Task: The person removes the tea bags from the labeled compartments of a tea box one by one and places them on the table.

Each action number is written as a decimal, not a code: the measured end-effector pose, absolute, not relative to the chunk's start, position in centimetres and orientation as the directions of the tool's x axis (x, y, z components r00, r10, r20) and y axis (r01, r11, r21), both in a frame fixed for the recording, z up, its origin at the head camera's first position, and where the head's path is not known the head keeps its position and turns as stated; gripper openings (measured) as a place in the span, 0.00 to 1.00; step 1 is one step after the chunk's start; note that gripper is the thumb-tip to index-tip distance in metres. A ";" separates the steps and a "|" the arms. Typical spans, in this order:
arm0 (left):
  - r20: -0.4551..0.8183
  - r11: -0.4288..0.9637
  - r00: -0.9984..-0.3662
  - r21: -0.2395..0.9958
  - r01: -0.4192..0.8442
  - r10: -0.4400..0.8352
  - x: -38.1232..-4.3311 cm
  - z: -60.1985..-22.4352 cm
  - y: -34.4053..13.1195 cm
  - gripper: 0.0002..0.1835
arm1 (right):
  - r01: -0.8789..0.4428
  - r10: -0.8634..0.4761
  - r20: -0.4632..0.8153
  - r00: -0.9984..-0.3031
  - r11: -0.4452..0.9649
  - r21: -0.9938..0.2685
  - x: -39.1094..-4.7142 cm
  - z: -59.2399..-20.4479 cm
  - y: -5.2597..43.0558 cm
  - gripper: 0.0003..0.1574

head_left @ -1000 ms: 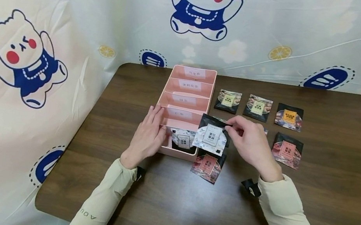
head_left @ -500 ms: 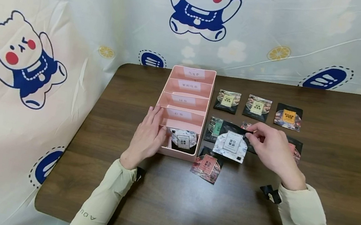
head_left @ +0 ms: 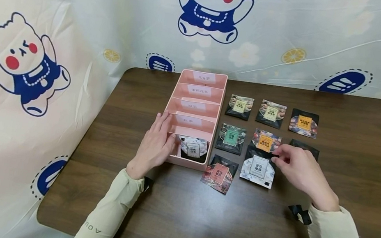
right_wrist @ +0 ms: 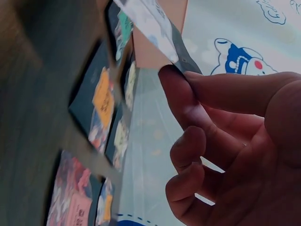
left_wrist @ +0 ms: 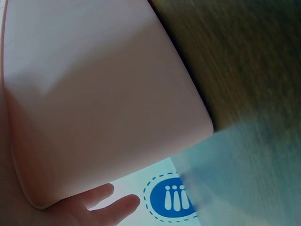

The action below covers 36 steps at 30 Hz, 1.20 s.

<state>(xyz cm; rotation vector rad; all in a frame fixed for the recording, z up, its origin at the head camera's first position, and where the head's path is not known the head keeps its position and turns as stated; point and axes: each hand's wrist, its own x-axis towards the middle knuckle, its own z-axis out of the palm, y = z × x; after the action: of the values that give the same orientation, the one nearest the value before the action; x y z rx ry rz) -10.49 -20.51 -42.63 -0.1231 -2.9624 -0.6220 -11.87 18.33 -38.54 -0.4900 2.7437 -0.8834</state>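
My right hand [head_left: 298, 167] pinches a tea sachet [head_left: 258, 169], white and black with a pale label, by its upper right corner between thumb and fingers. The right wrist view shows the same sachet [right_wrist: 157, 28] tilted, its corner between thumb and index finger. On the left, my left hand [head_left: 154, 144] holds the near left corner of a pink divided box [head_left: 215, 131], fingers along its left side and thumb over the rim. Another white-and-black sachet [head_left: 193, 149] lies in the nearest compartment. In the left wrist view, fingertips [left_wrist: 120, 207] show past the box's front wall [left_wrist: 113, 103].
Right of the box, several sachets lie in rows: green-labelled [head_left: 231, 138], orange-labelled [head_left: 265, 141], red-labelled [head_left: 219, 174], and a back row including a yellow-labelled one [head_left: 239, 107]. My right hand partly covers another sachet [head_left: 307, 148]. A printed curtain [head_left: 280, 25] hangs behind the table [head_left: 355, 162].
My right hand has carried the white-and-black sachet right and towards me, away from the box, uncovering the green-labelled sachet. My left hand has stayed at the box.
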 end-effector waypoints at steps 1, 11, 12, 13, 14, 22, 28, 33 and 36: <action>0.126 0.913 -0.991 0.395 0.102 0.056 -10.5 -42.6 -20.5 0.32 | -0.250 -0.383 -0.108 -0.917 0.766 -0.592 -11.9 -38.7 18.5 0.09; 0.128 0.914 -0.990 0.392 0.099 0.053 -10.4 -42.6 -20.5 0.32 | -0.285 -0.434 -0.123 -0.892 0.753 -0.593 -11.7 -39.9 19.3 0.07; 0.129 0.914 -0.990 0.393 0.100 0.053 -10.4 -42.5 -20.5 0.32 | -0.276 -0.434 -0.136 -0.891 0.753 -0.597 -11.7 -40.1 19.3 0.07; 0.130 0.914 -0.990 0.393 0.102 0.054 -10.4 -42.5 -20.5 0.32 | -0.263 -0.433 -0.153 -0.888 0.753 -0.603 -11.6 -40.3 19.3 0.07; 0.129 0.914 -0.990 0.393 0.101 0.054 -10.4 -42.5 -20.4 0.32 | -0.250 -0.431 -0.170 -0.886 0.754 -0.608 -11.5 -40.4 19.3 0.08; 0.123 0.916 -0.991 0.390 0.094 0.049 -10.4 -42.4 -20.4 0.32 | -0.224 -0.419 -0.223 -0.880 0.781 -0.583 -11.0 -41.5 19.1 0.04; 0.139 0.916 -0.989 0.387 0.108 0.057 -10.4 -42.5 -20.4 0.32 | -0.209 -0.418 -0.278 -0.865 0.804 -0.557 -11.1 -42.0 18.9 0.03; 0.143 0.916 -0.988 0.386 0.110 0.058 -10.4 -42.5 -20.5 0.32 | -0.220 -0.419 -0.292 -0.860 0.820 -0.529 -11.2 -42.2 18.7 0.05; 0.138 0.916 -0.989 0.387 0.107 0.057 -10.4 -42.5 -20.4 0.32 | -0.226 -0.416 -0.292 -0.861 0.827 -0.514 -11.3 -42.2 18.6 0.05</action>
<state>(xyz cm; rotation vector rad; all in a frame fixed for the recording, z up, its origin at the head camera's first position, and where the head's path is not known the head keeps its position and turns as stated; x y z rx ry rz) -10.38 -20.45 -42.52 -0.1272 -2.9526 -0.6070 -11.28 18.56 -42.20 -0.4798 2.6130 -0.6666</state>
